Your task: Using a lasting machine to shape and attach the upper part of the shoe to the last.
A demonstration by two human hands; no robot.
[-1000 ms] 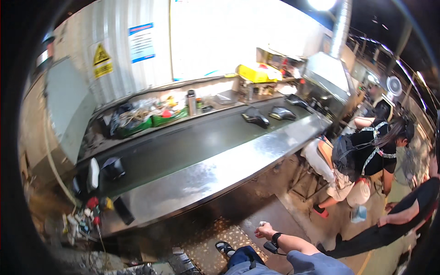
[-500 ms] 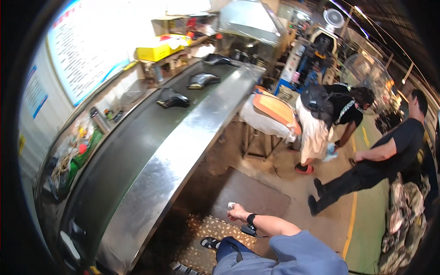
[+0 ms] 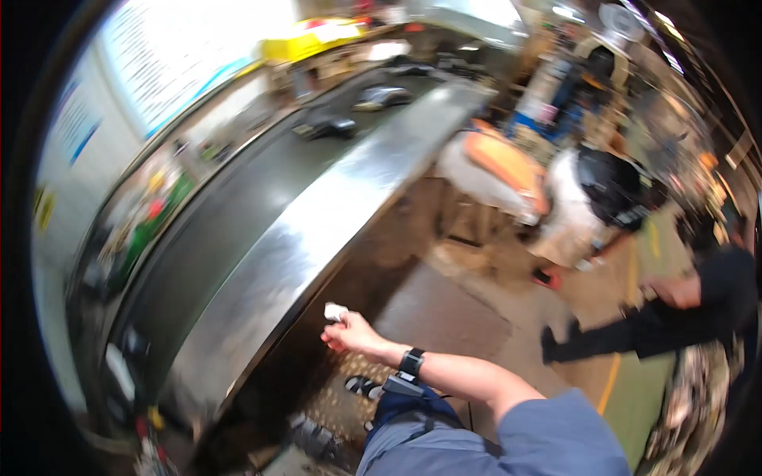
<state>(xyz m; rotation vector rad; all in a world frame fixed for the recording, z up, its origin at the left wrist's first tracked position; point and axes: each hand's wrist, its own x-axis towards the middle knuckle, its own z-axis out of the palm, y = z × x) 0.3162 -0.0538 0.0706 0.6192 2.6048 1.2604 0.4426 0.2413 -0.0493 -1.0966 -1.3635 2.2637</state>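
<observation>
My right hand [image 3: 353, 333] reaches out from the lower right over the floor, close to the near edge of a long metal-edged bench [image 3: 266, 262]. Its fingers are closed on a small white crumpled piece [image 3: 335, 312], perhaps cloth or paper; blur hides which. A dark band with a device [image 3: 410, 363] is on the wrist. My left hand is out of view. Farther along, on the bench's dark green belt-like surface, lie several glossy black curved pieces [image 3: 324, 127], apart from my hand.
Along the wall are a yellow box [image 3: 311, 40] and a green container [image 3: 163, 218] of odds and ends. An orange-topped covered stand [image 3: 504, 163] is past the bench. One person [image 3: 591, 198] bends over beside it; another, in black [image 3: 675, 313], is at the right. Machinery fills the back.
My right hand has moved left and upward toward the bench edge, still holding the white piece. The whole view has shifted and blurred. The bending person has lowered further.
</observation>
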